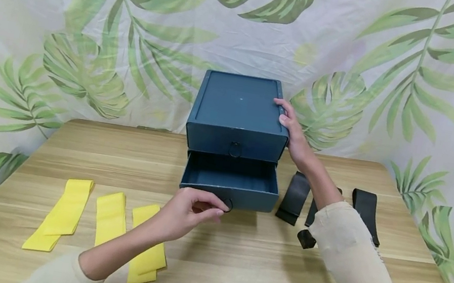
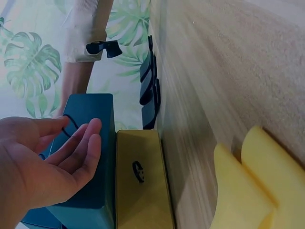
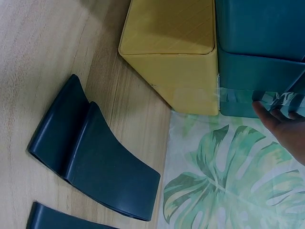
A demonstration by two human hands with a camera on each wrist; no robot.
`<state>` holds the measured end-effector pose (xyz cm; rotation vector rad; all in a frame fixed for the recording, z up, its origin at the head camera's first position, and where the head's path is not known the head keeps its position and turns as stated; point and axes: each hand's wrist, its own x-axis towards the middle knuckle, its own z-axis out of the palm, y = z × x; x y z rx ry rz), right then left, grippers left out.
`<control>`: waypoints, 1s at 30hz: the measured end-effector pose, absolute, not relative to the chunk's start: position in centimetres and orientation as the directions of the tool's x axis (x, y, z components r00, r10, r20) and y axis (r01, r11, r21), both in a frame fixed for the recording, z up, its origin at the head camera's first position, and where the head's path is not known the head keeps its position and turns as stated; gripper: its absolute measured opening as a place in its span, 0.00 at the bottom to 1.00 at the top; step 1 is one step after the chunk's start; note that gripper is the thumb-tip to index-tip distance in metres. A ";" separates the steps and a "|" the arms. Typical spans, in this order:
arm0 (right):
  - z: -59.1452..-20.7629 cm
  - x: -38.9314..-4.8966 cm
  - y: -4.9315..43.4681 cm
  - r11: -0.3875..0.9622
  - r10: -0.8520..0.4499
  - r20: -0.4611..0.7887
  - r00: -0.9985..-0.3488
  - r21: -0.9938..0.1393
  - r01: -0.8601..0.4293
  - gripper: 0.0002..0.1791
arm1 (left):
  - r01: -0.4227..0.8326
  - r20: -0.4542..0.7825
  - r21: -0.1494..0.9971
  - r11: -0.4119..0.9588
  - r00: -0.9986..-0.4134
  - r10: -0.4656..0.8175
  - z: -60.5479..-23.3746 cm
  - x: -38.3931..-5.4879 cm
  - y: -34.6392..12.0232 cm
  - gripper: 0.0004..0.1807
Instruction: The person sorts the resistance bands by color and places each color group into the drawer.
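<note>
A dark blue drawer cabinet (image 1: 240, 103) stands at the back of the table. Its lower blue drawer (image 1: 255, 201) is pulled out and looks empty inside; the upper blue drawer (image 1: 209, 138) is closed. My left hand (image 1: 183, 214) pinches the black ring pull (image 1: 227, 205) of the pulled-out drawer between thumb and forefinger, the other fingers loosely bent. High on the cabinet's right side, my right hand (image 1: 295, 135) rests with its fingertips at the top edge. Beneath the blue drawers, the left wrist view shows a yellow drawer (image 2: 143, 200) with its own black ring (image 2: 138, 171).
Several folded flat yellow bands (image 1: 71, 210) lie on the left of the wooden table (image 1: 230, 282), one partly behind my left forearm. Several folded black bands (image 1: 295, 198) lie at the right, partly hidden by my right arm. A leaf-print cloth (image 1: 161, 25) hangs behind.
</note>
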<state>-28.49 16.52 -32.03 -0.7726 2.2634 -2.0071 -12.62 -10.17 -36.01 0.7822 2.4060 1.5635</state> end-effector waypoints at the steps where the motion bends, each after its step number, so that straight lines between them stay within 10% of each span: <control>1: -32.1 -28.5 16.5 0.052 -0.371 0.306 -0.877 -0.936 -0.349 0.36 | 0.342 0.137 0.884 0.320 -0.843 0.520 -36.0 -12.6 -10.2 0.08; 16: -32.2 -28.6 16.5 0.054 -0.373 0.322 -0.870 -0.929 -0.367 0.36 | 0.372 0.086 0.867 0.332 -0.767 0.636 -33.0 -13.5 -16.7 0.10; 30: -32.3 -28.7 16.8 0.059 -0.370 0.317 -0.874 -0.930 -0.362 0.36 | 0.391 0.050 0.655 0.646 -0.876 0.479 -36.6 -15.9 -23.0 0.24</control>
